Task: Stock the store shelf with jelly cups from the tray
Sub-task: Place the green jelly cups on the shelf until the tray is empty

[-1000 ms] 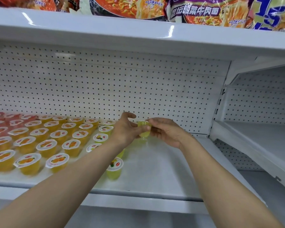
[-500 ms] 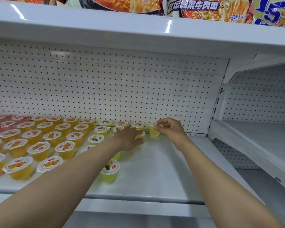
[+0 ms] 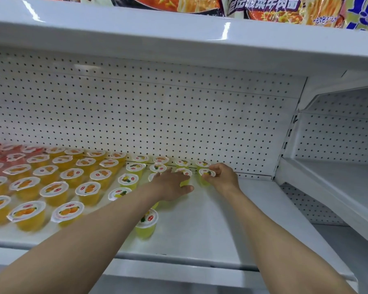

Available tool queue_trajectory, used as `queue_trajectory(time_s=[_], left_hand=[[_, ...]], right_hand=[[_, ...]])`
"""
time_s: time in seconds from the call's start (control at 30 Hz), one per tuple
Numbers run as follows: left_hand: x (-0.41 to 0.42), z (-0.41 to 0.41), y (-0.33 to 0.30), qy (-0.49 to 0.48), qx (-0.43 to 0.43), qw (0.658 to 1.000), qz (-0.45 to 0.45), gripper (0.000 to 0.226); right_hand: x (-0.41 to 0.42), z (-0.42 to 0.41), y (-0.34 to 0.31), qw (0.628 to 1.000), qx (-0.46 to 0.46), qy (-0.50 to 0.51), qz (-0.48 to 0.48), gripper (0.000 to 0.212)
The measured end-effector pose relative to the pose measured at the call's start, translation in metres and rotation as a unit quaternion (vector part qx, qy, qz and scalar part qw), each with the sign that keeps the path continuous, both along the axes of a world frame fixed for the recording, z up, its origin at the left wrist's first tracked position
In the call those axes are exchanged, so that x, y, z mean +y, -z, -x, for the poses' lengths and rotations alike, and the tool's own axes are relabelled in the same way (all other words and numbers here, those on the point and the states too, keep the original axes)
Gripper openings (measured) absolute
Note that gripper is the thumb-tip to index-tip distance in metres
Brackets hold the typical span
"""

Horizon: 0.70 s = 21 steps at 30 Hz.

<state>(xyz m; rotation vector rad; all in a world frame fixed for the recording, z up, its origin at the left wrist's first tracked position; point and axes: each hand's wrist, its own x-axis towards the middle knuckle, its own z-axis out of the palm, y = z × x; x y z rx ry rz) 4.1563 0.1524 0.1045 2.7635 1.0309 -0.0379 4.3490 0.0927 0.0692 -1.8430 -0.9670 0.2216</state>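
Note:
Rows of orange and yellow jelly cups (image 3: 87, 188) with printed lids fill the left and back of the white shelf (image 3: 221, 221). My left hand (image 3: 170, 183) reaches to the second row from the back and holds a yellow jelly cup (image 3: 185, 183) between fingers and thumb, its lid partly under my fingertips. Just to its right, my right hand (image 3: 223, 176) pinches the rim of another yellow jelly cup (image 3: 206, 172) that stands on the shelf. One yellow cup (image 3: 147, 224) stands alone near the front, beside my left forearm. The tray is out of view.
A perforated white back panel (image 3: 179, 124) closes the shelf behind the cups. The upper shelf (image 3: 179, 39) hangs low overhead and carries noodle packets (image 3: 263, 9). A neighbouring shelf bay (image 3: 338, 187) lies to the right, past an upright post (image 3: 287, 145).
Both hands moved apart and down toward the shelf's back rows. The cup in my right hand went from tilted in the air to upright on the shelf; the left hand's cup settled beside it.

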Motion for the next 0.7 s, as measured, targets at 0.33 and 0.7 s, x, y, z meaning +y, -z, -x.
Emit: queue_trajectory(time_s=[0.33, 0.7], left_hand=[[0.002, 0.001, 0.002, -0.005, -0.035, 0.999, 0.012, 0.065], [0.032, 0.102, -0.052, -0.124, -0.270, 0.948, -0.112, 0.061]], right_hand=[[0.002, 0.011, -0.007, 0.997, -0.018, 0.023, 0.070, 0.047], [0.026, 0.099, -0.084, 0.973, -0.217, -0.035, 0.070, 0.059]])
